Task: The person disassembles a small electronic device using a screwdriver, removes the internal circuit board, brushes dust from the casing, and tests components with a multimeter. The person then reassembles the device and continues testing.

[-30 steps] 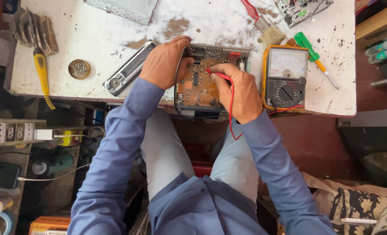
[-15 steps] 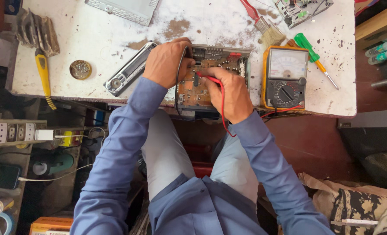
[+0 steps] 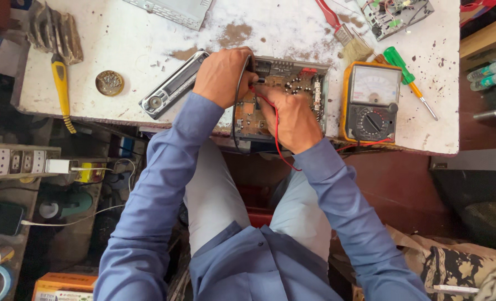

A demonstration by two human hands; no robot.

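An open car stereo chassis with a brown circuit board lies at the near edge of the white workbench. My left hand grips a black test probe at the board's left rim; its black lead drops down. My right hand pinches a red test probe whose tip touches the board close to the left hand; the red lead loops over my wrist. A yellow analog multimeter sits just right of the chassis.
A detached stereo faceplate lies left of my hands. Also on the bench: a round tin, yellow-handled tool, green screwdriver, brush, another board. A power strip sits lower left.
My right hand has slid left across the board, bringing the red probe up next to my left hand. The left hand stays on the board's left rim.
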